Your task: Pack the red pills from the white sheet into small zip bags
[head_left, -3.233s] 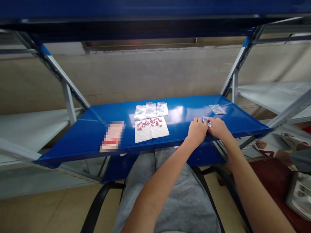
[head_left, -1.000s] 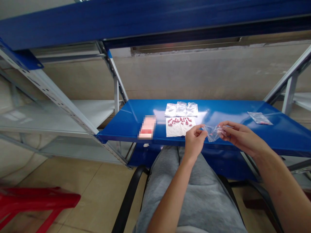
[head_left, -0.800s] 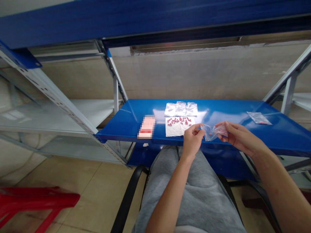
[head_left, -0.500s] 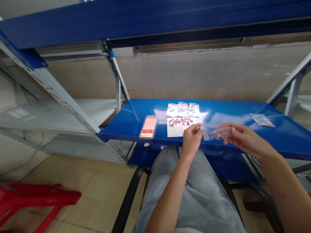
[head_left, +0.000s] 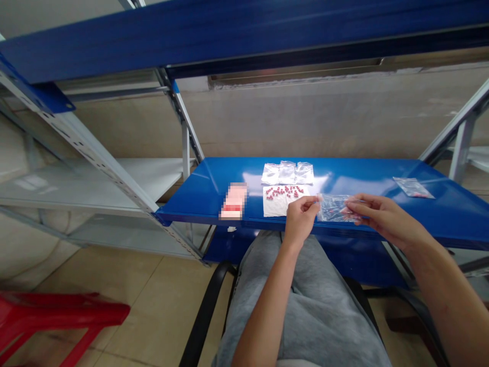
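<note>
A clear plastic bag [head_left: 333, 208] is stretched between my two hands, just above the front edge of the blue shelf. My left hand [head_left: 301, 215] pinches its left edge, and my right hand [head_left: 372, 211] grips the right end. Small reddish bits show inside the bag; their exact kind is too small to tell. Left of the bag, many small red beads [head_left: 283, 191] lie loosely on a white cloth or paper sheet [head_left: 274, 208], partly covered by my left hand. Behind the sheet several clear bags [head_left: 287, 173] lie side by side.
Another clear bag with red bits inside [head_left: 413, 187] lies at the right on the blue shelf [head_left: 355, 176]. A blurred pinkish item [head_left: 234, 201] lies at the left. Overhead runs a blue beam [head_left: 244, 35]; a red stool [head_left: 64, 313] stands on the floor at lower left.
The bag was crumpled and is now pulled flatter between my hands. My right hand's fingers have closed more on its right end. My left hand has barely moved.
</note>
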Motion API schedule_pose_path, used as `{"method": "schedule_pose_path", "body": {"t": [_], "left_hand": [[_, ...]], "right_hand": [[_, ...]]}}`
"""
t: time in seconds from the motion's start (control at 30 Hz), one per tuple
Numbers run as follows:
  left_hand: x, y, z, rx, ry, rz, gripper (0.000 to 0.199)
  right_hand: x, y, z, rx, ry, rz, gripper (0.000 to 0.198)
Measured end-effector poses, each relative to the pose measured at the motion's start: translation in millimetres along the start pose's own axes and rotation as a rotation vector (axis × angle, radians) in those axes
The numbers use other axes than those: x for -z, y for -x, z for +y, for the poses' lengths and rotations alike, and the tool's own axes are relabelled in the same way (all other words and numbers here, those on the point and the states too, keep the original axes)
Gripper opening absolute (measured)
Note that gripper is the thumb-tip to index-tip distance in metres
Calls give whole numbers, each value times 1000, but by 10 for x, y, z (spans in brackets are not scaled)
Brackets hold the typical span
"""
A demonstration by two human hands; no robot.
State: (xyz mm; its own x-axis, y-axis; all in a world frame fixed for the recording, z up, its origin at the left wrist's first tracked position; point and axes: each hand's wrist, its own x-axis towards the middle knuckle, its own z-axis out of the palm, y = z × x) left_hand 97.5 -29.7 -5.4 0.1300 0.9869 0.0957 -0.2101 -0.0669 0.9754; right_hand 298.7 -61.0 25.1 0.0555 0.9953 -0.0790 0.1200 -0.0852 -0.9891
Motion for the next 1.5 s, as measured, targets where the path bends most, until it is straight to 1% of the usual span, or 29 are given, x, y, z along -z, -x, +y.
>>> {"method": "schedule_pose_path", "body": {"t": [0.07,0.13,0.27,0.4,0.47,0.5,0.57,0.6,0.63,0.67,0.73,0.8,0.93,1.03,1.13,1.2,1.27,1.4,1.5], "left_hand": [[10,-5,-4,-15,-23,-15,20],[20,-4,2,-13,-47,-26,20],[49,6,26,51,-32,-55,23],[76,5,37,79,17,-45,23],[79,3,40,73,51,-35,23],[75,4,40,67,68,-35,23],[55,12,40,48,96,-52,25],[38,20,40,37,105,-66,26],[18,30,41,27,110,-83,26],[-6,44,43,19,110,-98,25],[-57,79,52,15,95,-121,23],[-106,118,64,6,56,-123,17],[-175,178,69,-43,-71,-104,2],[-203,197,48,-47,-110,-152,7],[-218,207,34,-33,-80,-219,10],[-226,215,32,-15,-42,-255,16],[-239,224,28,0,-8,-288,18],[-272,228,-8,-16,-1,-315,9],[-285,217,-37,-18,-22,-329,9]], "right_hand": [[-10,-19,25,-7,-6,16,49],[-31,-46,55,16,-1,36,50],[-90,-91,111,52,-6,65,54],[-114,-127,173,23,-7,83,61],[-110,-138,181,45,70,144,64],[-109,-135,170,80,142,196,64],[-119,-104,108,188,312,305,58],[-134,-74,60,241,383,321,53],[-155,-38,5,276,433,291,49],[-181,3,-53,291,454,219,48],[-237,78,-152,262,431,35,49],[-275,122,-202,214,403,-41,50],[-247,118,-170,128,395,-38,52],[-171,107,-141,93,374,-120,50],[-91,118,-161,81,386,-181,51],[-40,128,-190,79,405,-191,52],[9,135,-218,80,415,-197,54],[80,135,-248,68,408,-200,58],[104,117,-233,58,429,-204,59]]}}
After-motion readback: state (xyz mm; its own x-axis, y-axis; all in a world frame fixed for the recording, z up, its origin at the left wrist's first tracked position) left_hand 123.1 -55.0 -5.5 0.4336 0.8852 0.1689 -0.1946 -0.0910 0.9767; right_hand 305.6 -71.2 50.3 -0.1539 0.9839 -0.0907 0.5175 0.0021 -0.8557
